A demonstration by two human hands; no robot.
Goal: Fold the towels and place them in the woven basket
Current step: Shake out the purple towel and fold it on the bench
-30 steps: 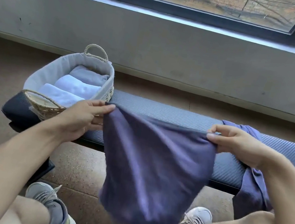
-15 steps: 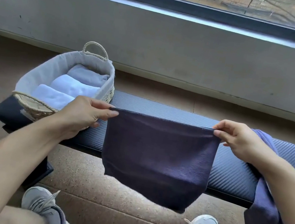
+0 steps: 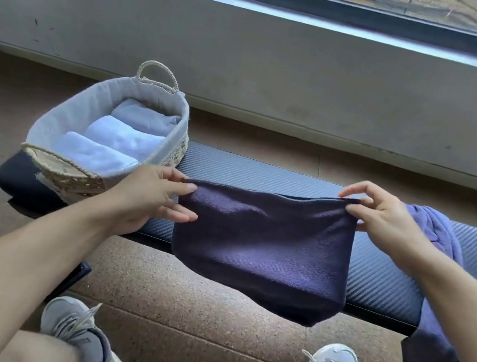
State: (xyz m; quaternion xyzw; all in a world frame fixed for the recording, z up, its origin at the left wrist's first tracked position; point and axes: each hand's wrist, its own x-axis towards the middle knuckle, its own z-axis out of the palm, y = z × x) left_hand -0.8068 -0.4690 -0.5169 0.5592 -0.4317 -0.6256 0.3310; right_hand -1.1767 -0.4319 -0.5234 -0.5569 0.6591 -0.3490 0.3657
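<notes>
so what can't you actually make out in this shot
Head view only:
- Second purple towel on the padded black bench: largely hidden by the right hand and forearm.
- Near end of the lined woven basket: behind the left hand.
- How many layers the dark purple towel has: cannot tell.

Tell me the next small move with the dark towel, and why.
Probably lower the dark purple towel flat onto the bench for another fold: the left hand and right hand pinch its top corners, and it hangs wider than the rolls in the woven basket.
</notes>
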